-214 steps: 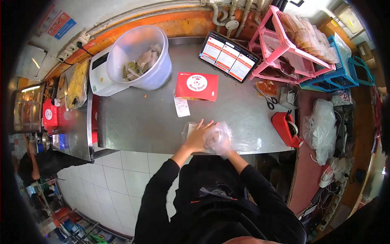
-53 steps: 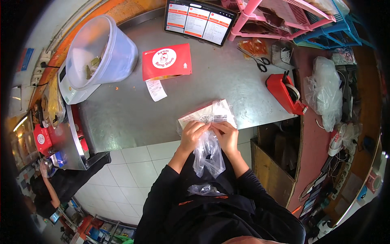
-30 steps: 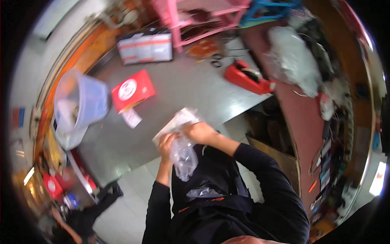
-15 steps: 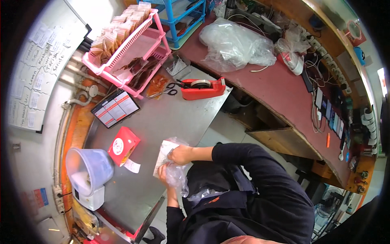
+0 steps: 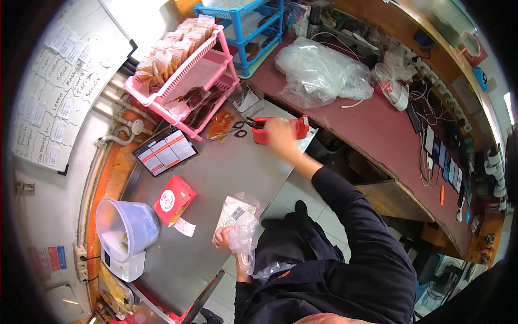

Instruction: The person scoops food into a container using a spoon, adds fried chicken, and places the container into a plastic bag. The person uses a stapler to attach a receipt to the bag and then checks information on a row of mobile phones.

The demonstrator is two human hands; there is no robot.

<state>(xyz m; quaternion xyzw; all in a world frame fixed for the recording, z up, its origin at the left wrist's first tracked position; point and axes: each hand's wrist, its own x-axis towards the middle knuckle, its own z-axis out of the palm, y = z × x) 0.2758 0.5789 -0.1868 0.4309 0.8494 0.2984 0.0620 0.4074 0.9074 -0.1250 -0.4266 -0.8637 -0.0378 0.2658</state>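
My left hand (image 5: 222,238) grips the lower end of a flat white box (image 5: 235,211) with a printed label. A clear plastic bag (image 5: 244,241) lies gathered around the box, over the near edge of the metal table. My right hand (image 5: 281,138), smeared by motion, is at a red tape dispenser (image 5: 302,128) and hides its middle; its fingers cannot be made out. Black-handled scissors (image 5: 238,130) lie just left of the dispenser. Farther left stands a red carton (image 5: 176,198) with a round white sticker and a paper slip (image 5: 185,227) beside it.
A tablet (image 5: 166,152) leans before a pink rack (image 5: 181,69) of small packets on the metal table (image 5: 202,270). At left, a translucent tub (image 5: 128,227) sits on a white scale (image 5: 129,267). A reddish counter (image 5: 399,146) on the right holds plastic bags, cables and several phones.
My right hand has left the bagged box and reached forward to the tape dispenser. My left hand still holds the box, whose label now shows more. The whole view has shifted slightly.
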